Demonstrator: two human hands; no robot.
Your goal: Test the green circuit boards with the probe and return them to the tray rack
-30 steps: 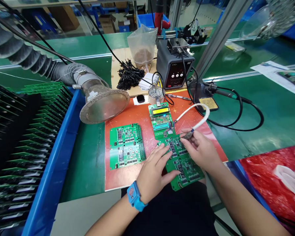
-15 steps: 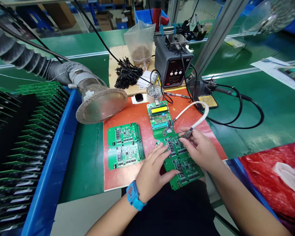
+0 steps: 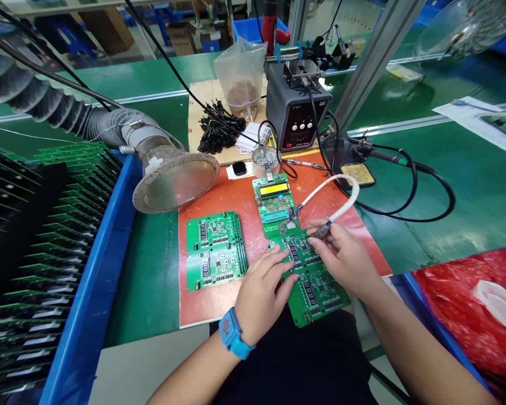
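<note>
One wide green bench (image 3: 152, 264) spans your view, and the long blue bin (image 3: 84, 259) stands at your left, its boards on edge in rows, probably so that their faces stay apart. A fume hood (image 3: 177, 183) on a ribbed hose hangs over the bench, mouth tilted toward you. Below it lies the orange mat (image 3: 208, 312), which likely guards the bench top. The soldering station (image 3: 297, 115) stands behind the mat, leaving your elbows room.

The board (image 3: 333, 287) slants at the front of the mat, its lower end reaching past the bench edge over your lap; that angle seems to bring its upper end to both hands. A neat stack (image 3: 215, 253) of matching boards lies flat to its left, near your left hand (image 3: 261, 292). That hand's grip is loose and unclenched, fingers spread over the board's left side, seemingly to steady it.

Your right hand (image 3: 348, 259) pinches the dark plug between thumb and fingers, low over the board's upper edge; whether its tip touches, you can't tell. The tester (image 3: 278, 216) lies just beyond, screen lit yellow, close enough that its white cable (image 3: 349, 203) arches slack to the plug (image 3: 320, 232).
</note>
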